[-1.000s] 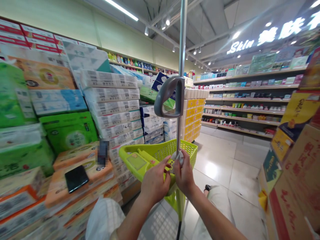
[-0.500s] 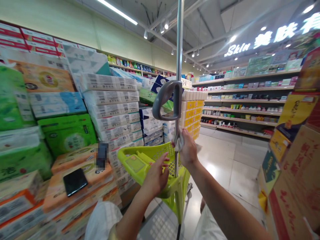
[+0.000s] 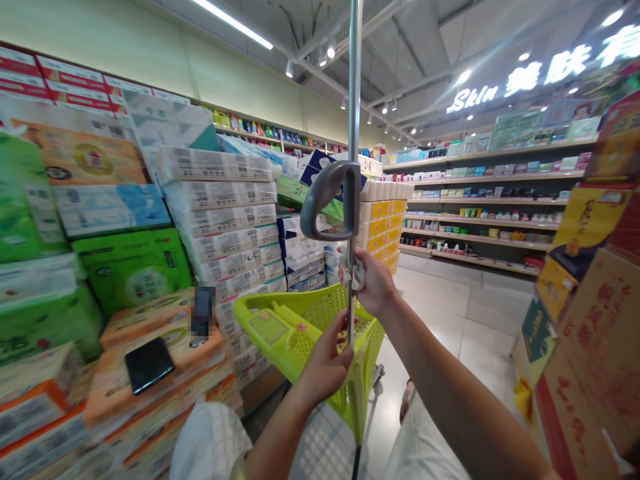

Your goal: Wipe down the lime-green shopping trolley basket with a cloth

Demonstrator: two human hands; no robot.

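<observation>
A slim metal pole stands upright before me, with a grey loop handle on it. Below that handle, my right hand is closed around a crumpled white cloth or tissue, pressed against the pole. Lower down, my left hand has its fingers closed about the same pole. Directly behind and under both hands is a lime-green plastic shopping cart; the pole's lower part runs down in front of its basket and is partly covered by my fingers.
Stacked tissue packs rise on the left, with a black phone-like slab lying on orange packs. Cartons stand close on the right. Shelves of small goods line the back, beyond the tiled floor.
My left hand has moved right from open fingers beside the pole to a hold on it. My right hand stays on the pole with the white cloth, shifted slightly.
</observation>
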